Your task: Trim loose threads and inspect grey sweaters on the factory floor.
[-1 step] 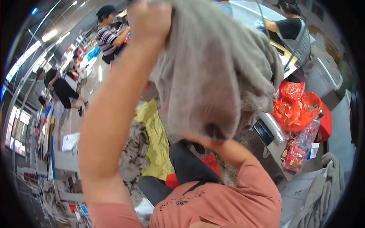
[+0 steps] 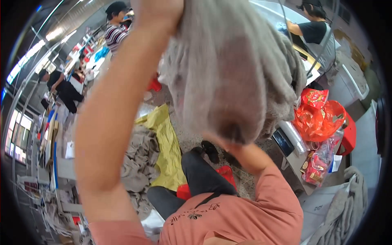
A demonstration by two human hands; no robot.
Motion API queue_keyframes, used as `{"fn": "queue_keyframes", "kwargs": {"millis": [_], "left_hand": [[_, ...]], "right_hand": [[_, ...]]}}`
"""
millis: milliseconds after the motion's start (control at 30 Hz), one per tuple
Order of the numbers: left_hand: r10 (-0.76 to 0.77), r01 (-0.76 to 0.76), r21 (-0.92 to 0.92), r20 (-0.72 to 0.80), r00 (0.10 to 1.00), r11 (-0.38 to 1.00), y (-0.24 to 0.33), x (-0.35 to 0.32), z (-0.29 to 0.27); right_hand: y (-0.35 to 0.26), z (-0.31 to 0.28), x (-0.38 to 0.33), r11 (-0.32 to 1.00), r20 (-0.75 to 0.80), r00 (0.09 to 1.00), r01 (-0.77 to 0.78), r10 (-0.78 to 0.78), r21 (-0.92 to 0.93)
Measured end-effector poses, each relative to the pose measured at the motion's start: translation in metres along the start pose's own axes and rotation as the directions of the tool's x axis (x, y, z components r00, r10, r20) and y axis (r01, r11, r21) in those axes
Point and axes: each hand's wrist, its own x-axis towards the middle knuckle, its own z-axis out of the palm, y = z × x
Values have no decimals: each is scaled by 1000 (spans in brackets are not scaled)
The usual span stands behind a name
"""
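Grey, fuzzy knitted cloth fills the upper middle of the view, exactly as in the earlier frame; nothing has visibly moved. On the floor at left lie a heap of similar grey fabric pieces and a yellow sheet. The left hand is raised at the top edge, clenched on the cloth's upper end, its fingers cut off by the frame. The cloth hangs long-axis vertical, its lower end pointing down. The right hand is buried under that lower end; its grip cannot be told. Red plastic bags sit on the table at right.
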Motion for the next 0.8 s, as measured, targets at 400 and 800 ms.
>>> {"fn": "queue_keyframes", "kwargs": {"millis": [400,800], "left_hand": [[70,-44,95,-294,953,994,47,26,-94],[-149,132,-74,-329,932,988,4,-14,-212]], "right_hand": [[23,5,48,978,-109,973,-198,205,73],[15,17,54,869,0,997,-63,72,491]]}}
